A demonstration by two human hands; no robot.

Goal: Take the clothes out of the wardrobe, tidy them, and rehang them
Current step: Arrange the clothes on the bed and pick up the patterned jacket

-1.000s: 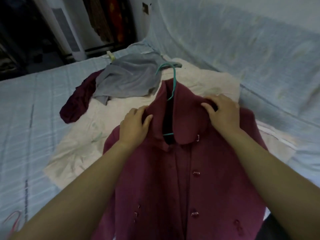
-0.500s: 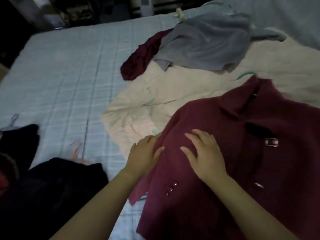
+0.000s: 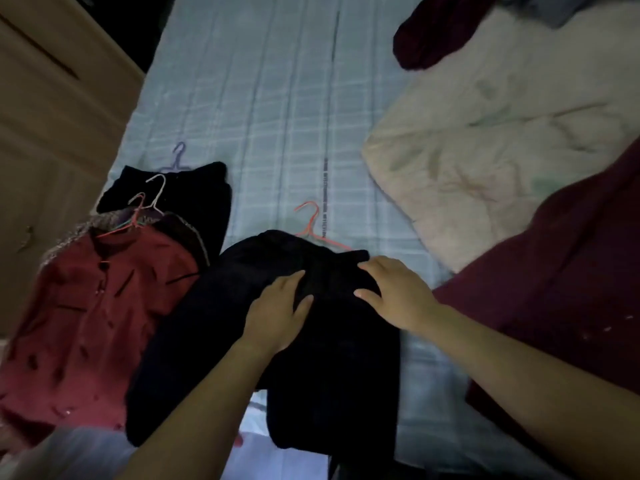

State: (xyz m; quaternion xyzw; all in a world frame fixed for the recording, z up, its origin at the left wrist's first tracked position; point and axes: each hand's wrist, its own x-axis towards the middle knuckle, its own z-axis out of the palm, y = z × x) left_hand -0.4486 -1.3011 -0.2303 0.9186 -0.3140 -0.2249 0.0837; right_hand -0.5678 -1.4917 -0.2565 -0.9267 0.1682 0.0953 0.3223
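Head view: a person's left hand (image 3: 277, 313) and right hand (image 3: 394, 296) lie side by side on the upper part of a black garment (image 3: 329, 368) spread on a pale checked bed (image 3: 277, 98). Both hands are flat, palms down. The left fingers (image 3: 291, 282) are straight and close together with the thumb held out, and the right fingers (image 3: 372, 268) are spread on the cloth; neither hand is clamped on anything. The garment's long axis runs from a coral hanger (image 3: 313, 226), whose hook pokes out at the far end, down toward the person and off the near edge of the bed. The hanger lies just beyond the fingertips, straight ahead, and the right hand is slightly nearer to its exposed arm. The next move probably depends on that: smoothing would run along the cloth from the hanger end toward the person, while lifting would mean reaching forward to the hook. A red patterned shirt (image 3: 97, 306) lies beside the garment on the left, with more dark clothing (image 3: 207, 192) and a white hanger (image 3: 157, 190) just beyond it. A maroon coat (image 3: 571, 271) lies to the right, partly over a cream quilt (image 3: 502, 133).
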